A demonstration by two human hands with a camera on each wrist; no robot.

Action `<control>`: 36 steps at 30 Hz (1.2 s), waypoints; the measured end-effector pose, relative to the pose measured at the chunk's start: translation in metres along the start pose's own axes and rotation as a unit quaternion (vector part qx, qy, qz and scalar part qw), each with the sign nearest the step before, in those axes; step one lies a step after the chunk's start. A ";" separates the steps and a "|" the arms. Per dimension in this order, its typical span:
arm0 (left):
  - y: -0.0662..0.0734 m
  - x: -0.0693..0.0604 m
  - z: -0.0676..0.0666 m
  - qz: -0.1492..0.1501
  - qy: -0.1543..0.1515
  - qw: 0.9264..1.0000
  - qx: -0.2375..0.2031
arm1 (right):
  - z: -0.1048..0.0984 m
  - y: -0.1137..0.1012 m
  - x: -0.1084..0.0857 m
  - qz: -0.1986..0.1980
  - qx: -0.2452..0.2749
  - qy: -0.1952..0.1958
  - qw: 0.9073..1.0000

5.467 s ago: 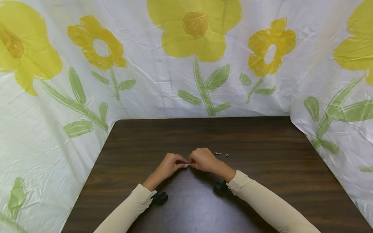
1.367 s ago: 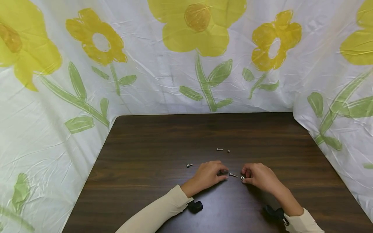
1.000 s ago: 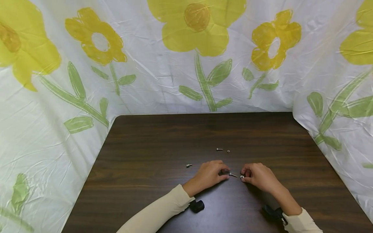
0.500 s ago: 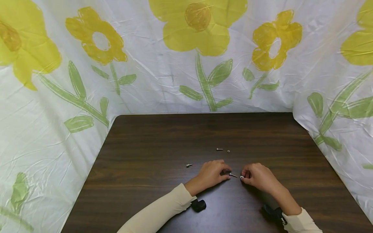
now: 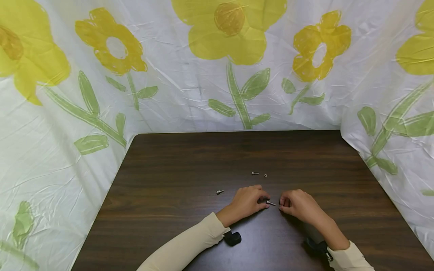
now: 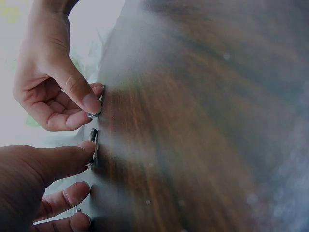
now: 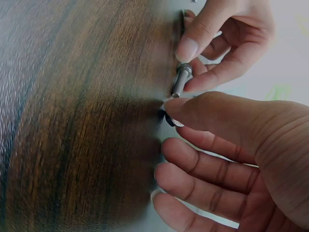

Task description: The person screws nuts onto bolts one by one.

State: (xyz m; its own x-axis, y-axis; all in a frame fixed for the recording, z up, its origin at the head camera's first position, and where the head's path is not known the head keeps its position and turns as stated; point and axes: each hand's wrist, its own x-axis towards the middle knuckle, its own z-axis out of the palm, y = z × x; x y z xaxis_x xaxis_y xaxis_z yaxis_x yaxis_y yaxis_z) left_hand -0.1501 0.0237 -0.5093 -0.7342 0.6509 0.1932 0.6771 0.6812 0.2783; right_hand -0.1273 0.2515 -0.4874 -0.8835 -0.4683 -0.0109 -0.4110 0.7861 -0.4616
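Note:
Between thumb and finger, my left hand (image 5: pixel 245 202) pinches a metal bolt (image 5: pixel 271 203) by its head end. The bolt's shank points right, toward my right hand (image 5: pixel 298 205). In the right wrist view the bolt (image 7: pixel 179 83) lies low, close to the tabletop. My right thumb and index finger pinch a small metal nut (image 7: pixel 176 123), mostly hidden by the thumb. A small gap separates the nut from the bolt's tip. The other right fingers are loosely bent, as seen from the right wrist.
Left of my hands lies a short bolt with a nut on it (image 5: pixel 219 192). Farther back are a smaller bolt (image 5: pixel 255 173) and a loose nut (image 5: pixel 265 175). All lie on the dark wooden table (image 5: pixel 169 162), with a flowered curtain (image 5: pixel 190 94) behind its far edge.
Earlier both hands worked together farther left, where the short bolt with a nut now lies. They have since moved right to the longer bolt. The left hand closed in on it; the nut turned in my right fingers.

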 end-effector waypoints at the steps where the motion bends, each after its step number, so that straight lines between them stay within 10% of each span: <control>1: 0.000 0.000 0.000 -0.001 -0.001 1.000 0.000 | 0.000 0.000 0.000 -0.002 0.003 0.000 1.000; 36: -0.003 -0.001 0.002 0.009 0.019 0.999 -0.035 | 0.000 0.010 0.000 -0.028 0.119 0.029 0.992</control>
State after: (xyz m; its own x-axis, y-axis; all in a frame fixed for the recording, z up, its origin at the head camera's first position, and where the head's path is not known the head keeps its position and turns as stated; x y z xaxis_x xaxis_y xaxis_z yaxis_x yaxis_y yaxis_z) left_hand -0.1516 0.0215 -0.5124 -0.7241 0.6485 0.2348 0.6862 0.6434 0.3394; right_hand -0.1317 0.2595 -0.4923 -0.8748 -0.4795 0.0689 -0.4018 0.6388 -0.6561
